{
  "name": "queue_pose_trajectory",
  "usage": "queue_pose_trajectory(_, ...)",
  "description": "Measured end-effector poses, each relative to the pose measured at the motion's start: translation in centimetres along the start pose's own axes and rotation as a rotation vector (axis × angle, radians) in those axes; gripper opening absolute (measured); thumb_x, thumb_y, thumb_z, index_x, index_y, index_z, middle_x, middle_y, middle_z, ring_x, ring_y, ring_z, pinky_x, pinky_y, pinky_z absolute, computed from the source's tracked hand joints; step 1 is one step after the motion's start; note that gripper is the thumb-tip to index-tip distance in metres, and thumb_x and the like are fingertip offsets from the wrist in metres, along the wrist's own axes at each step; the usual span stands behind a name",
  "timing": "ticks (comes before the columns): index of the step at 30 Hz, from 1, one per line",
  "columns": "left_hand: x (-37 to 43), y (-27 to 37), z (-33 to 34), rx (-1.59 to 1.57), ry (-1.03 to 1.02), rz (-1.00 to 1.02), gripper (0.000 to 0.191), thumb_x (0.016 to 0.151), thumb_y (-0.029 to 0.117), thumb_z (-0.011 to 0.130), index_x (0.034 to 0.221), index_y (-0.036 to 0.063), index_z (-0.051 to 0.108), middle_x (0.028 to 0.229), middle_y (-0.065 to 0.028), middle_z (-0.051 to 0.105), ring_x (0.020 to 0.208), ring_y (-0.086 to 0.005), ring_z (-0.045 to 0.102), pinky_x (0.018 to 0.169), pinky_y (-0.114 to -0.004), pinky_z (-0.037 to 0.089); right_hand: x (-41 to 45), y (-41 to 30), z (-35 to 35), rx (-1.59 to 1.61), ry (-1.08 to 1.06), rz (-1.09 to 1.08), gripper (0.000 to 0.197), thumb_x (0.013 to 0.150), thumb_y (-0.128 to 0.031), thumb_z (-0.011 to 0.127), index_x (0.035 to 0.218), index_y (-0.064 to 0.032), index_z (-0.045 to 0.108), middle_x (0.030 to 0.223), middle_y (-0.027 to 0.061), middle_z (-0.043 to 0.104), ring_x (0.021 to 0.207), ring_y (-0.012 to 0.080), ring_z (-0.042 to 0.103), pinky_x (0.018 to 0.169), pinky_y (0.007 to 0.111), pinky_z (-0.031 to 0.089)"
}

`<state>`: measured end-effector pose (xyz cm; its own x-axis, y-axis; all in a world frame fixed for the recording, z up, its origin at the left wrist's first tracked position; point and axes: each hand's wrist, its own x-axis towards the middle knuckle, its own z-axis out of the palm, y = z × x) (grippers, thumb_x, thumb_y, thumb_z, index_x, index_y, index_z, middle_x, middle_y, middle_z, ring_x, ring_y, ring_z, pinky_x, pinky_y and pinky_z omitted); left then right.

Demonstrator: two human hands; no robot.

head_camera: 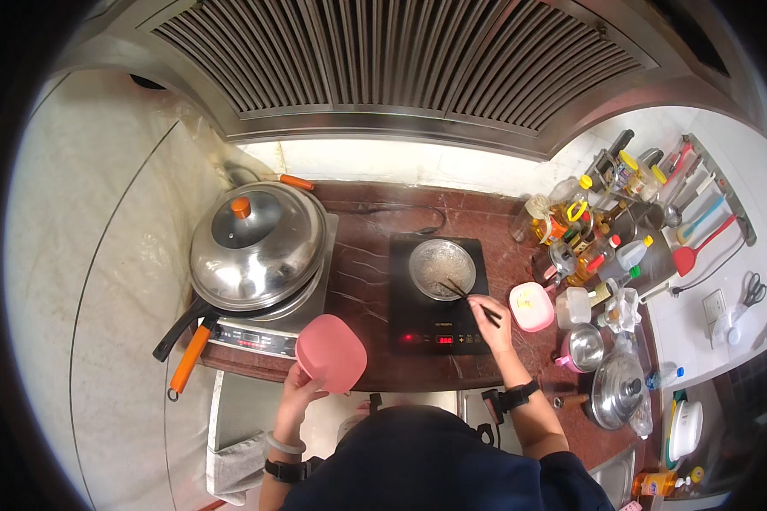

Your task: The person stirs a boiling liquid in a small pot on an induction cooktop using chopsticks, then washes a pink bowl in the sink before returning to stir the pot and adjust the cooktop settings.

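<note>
My right hand [493, 324] grips a pair of dark chopsticks [457, 287], their tips dipping into a metal pot [413, 279]. Pale, bubbling liquid [440, 267] fills much of the pot; what else is in it is hard to make out. The pot sits on a black induction cooktop [415, 322] whose red display is lit. On the other side, my left hand [302, 389] holds a pink plastic bowl [332, 354] by its near edge, over the counter's front edge. No contents show in the bowl.
A large lidded wok [275, 255] stands on a second cooker [255, 338] at left, its handles [192, 358] jutting forward. A pink-rimmed container [532, 308] with yellow pieces sits right of the cooktop. Bottles [588, 255] and a lidded pan [617, 389] crowd the right. A range hood [383, 124] hangs above.
</note>
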<state>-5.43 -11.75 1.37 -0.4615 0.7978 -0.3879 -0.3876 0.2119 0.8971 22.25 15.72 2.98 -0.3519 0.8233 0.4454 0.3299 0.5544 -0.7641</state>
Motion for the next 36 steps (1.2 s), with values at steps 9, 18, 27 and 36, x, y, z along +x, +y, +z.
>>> queue_pose_trajectory(9,0.0,0.4,0.2,0.003,-0.025,-0.019,0.034,0.076,0.006,0.056,0.108,0.0077,0.044,0.102,-0.0042,0.055,0.088,-0.0145,0.056,0.065,-0.028,0.051,0.2,3.5,-0.9,0.099,0.128,0.312,0.017,0.08,-0.016,0.059,0.084,0.0006,0.063,0.08,0.0076,0.063,0.073,0.0133,0.058,0.068,0.025,0.045)
queue_pose_trajectory(18,-0.5,0.6,0.3,-0.002,-0.01,-0.012,0.033,0.076,0.007,0.057,0.106,0.0076,0.044,0.102,-0.0043,0.056,0.088,-0.0145,0.057,0.065,-0.028,0.051,0.6,3.0,2.5,0.092,0.039,0.306,0.014,0.078,-0.012,0.061,0.084,0.0001,0.063,0.078,0.0069,0.065,0.071,0.0108,0.059,0.066,0.024,0.046)
queue_pose_trajectory(27,-0.6,0.0,0.0,-0.025,0.023,-0.014,0.032,0.076,0.008,0.059,0.104,0.0076,0.044,0.1,-0.0053,0.056,0.087,-0.0162,0.057,0.066,-0.03,0.052,0.5,4.0,3.1,-0.072,0.072,0.012,0.011,0.077,-0.009,0.061,0.083,0.0006,0.063,0.083,0.0127,0.064,0.076,0.0193,0.062,0.068,0.026,0.047)
queue_pose_trajectory(36,-0.5,0.3,0.3,0.005,0.029,-0.02,0.03,0.077,0.003,0.053,0.105,0.007,0.044,0.102,-0.0073,0.055,0.088,-0.0183,0.058,0.067,-0.032,0.053,0.7,2.5,0.3,-0.038,0.139,0.214,0.015,0.078,-0.014,0.061,0.083,-0.0003,0.064,0.08,0.0111,0.065,0.071,0.0158,0.062,0.065,0.026,0.047)
